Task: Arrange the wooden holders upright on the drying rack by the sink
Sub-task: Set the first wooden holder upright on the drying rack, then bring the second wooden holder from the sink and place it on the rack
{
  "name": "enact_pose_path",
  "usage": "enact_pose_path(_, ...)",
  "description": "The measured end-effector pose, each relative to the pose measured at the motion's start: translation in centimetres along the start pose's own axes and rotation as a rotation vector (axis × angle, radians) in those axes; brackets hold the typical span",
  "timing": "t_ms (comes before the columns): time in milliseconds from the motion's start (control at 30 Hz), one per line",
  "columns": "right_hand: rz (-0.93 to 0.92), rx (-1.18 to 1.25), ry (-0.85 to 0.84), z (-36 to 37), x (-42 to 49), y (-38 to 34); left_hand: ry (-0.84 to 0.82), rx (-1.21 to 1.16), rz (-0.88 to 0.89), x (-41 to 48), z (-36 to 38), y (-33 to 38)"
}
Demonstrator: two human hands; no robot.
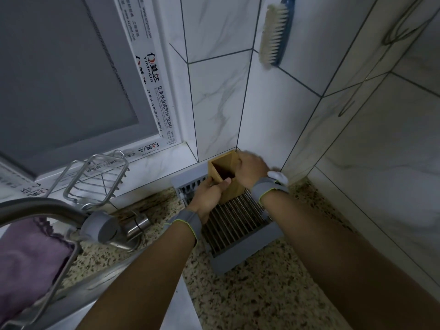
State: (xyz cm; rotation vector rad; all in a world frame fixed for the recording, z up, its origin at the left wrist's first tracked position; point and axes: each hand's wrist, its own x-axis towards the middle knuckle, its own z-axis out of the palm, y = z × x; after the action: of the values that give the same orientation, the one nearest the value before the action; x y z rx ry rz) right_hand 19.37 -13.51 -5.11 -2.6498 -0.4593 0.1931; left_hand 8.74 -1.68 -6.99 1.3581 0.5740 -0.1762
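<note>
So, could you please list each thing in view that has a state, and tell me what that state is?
wooden holder: upright on the rack's far end, open top up, held by both hands.
left hand: gripping the holder's near side.
right hand: gripping the holder's right rim.
drying rack: flat on the counter, its near bars bare.
wire soap basket: nothing in it.
brush: hanging on the wall tile.
purple cloth: draped at the sink.

left hand [209,196]: fingers curled, gripping; right hand [252,172]: fingers closed, gripping
</note>
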Motion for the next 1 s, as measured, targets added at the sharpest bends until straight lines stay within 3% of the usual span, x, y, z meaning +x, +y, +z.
enact_pose_path(267, -0.020, 0.195, 0.148, -2.1, -5.8, -0.1, 0.074, 0.213, 0.007, -3.8, 1.5, 3.1)
enact_pose_path(433, 0.130, 0.525, 0.024, -3.8, -12.0, -0.6, 0.099, 0.193, 0.111, -9.5, 1.0, 3.7)
enact_pose_path(567, 0.187, 0.594, -0.085, -3.6, -17.5, -1.2, 0.159, 0.243, 0.080, -14.3, -0.7, 1.8)
enact_pose_path(733, 0.279, 0.688, -0.163, -2.8, -23.0, -2.7, 0.098, 0.503, 0.214, -20.4, -2.3, -1.3)
enact_pose_path(833, 0.342, 0.752, -0.255, -1.8, -26.0, -3.9, 0.101, 0.492, 0.287, -23.5, -5.2, -3.7)
enact_pose_path(1000, 0.328, 0.849, -0.266, 0.7, -29.8, -6.2, 0.080, 0.518, 0.229, -28.2, -10.4, -7.4)
